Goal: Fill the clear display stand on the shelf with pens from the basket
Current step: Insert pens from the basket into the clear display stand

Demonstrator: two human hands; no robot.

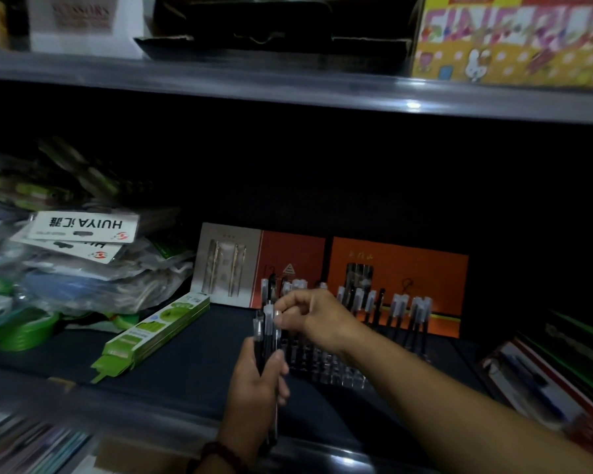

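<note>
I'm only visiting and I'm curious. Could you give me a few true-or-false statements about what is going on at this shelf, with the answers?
1. The left hand grips a bundle of black pens with clear caps. True.
2. The right hand hangs idle and holds nothing. False: it pinches the cap end of one pen in the bundle.
3. The clear plastic display stand is completely full. False: standing pens fill only its back rows, and the front slots in view hold none.
4. Flat orange boxes stand upright behind the stand. True.
</note>
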